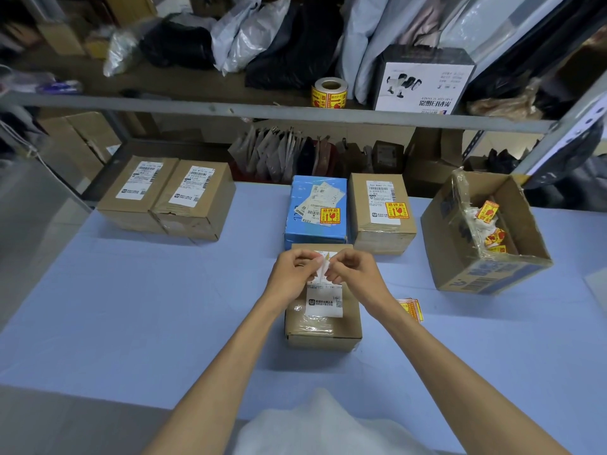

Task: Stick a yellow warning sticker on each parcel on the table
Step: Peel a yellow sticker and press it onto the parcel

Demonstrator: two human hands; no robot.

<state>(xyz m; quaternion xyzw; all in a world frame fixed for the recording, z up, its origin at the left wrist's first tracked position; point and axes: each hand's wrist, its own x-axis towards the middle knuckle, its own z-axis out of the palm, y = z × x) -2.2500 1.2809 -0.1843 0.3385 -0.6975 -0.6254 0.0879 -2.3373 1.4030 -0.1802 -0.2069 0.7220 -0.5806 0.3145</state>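
- Over the near brown parcel (323, 326), mid-table (164, 307), both hands meet.
- left hand (294, 270) and right hand (354, 269): fingertips curled, pinching the yellow sticker (323, 266) by its white backing.
- sticker sits between both thumbs, above the parcel's far end.

Work table (131, 307), pale blue top; grey floor (29, 231) at its left. Grey metal shelving rack (197, 108) behind, holding white and black plastic bags (249, 34). Cardboard cartons (82, 136) stored beneath.
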